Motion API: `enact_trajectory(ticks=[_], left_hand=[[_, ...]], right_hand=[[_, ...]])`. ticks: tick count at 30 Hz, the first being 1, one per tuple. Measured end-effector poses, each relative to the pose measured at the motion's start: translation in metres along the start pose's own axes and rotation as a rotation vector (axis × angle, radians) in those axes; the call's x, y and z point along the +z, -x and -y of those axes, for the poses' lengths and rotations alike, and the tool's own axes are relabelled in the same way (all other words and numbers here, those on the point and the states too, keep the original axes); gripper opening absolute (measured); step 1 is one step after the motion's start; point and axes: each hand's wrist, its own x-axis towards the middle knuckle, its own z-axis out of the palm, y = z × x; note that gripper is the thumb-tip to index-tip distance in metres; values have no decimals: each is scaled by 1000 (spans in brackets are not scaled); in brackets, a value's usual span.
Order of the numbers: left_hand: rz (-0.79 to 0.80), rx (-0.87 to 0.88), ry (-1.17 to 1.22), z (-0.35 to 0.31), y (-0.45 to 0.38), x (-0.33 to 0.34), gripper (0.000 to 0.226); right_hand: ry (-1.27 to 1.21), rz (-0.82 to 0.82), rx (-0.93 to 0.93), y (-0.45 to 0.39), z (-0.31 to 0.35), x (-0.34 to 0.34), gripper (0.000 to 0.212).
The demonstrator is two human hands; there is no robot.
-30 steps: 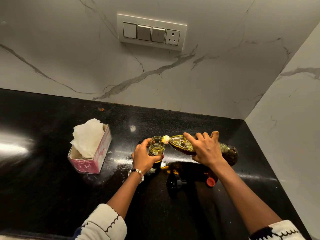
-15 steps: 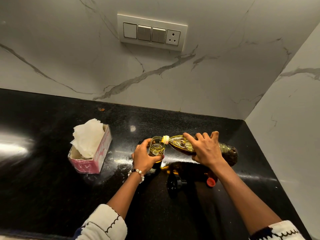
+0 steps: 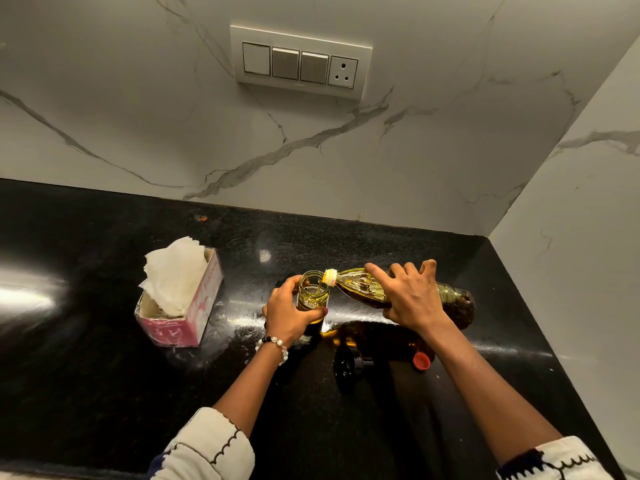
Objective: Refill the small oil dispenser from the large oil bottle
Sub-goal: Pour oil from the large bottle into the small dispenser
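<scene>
Small clear glass oil dispenser (image 3: 313, 292), open-mouthed and part-filled with yellow oil, upright on the glossy black stone tabletop (image 3: 86, 375), left hand (image 3: 289, 315) curled around its near side; large clear plastic oil bottle (image 3: 367, 289) with yellow neck, tipped almost level, mouth at the dispenser's rim, right hand (image 3: 408, 299) clasped over its body from above. Near the person on the tabletop: black dispenser lid (image 3: 348, 363) and, beside it, small red bottle cap (image 3: 421, 361); well to the left, pink tissue box (image 3: 183, 306) with white tissue standing out. Behind, white marble wall with switch panel (image 3: 300, 60).
</scene>
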Motion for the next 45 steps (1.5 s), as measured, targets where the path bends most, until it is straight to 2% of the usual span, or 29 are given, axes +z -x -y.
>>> enact_trajectory(ticks=[45], left_hand=[[1,6,5,0,0,-1,70]], right_hand=[[2,1,4,2,2,-5,93]])
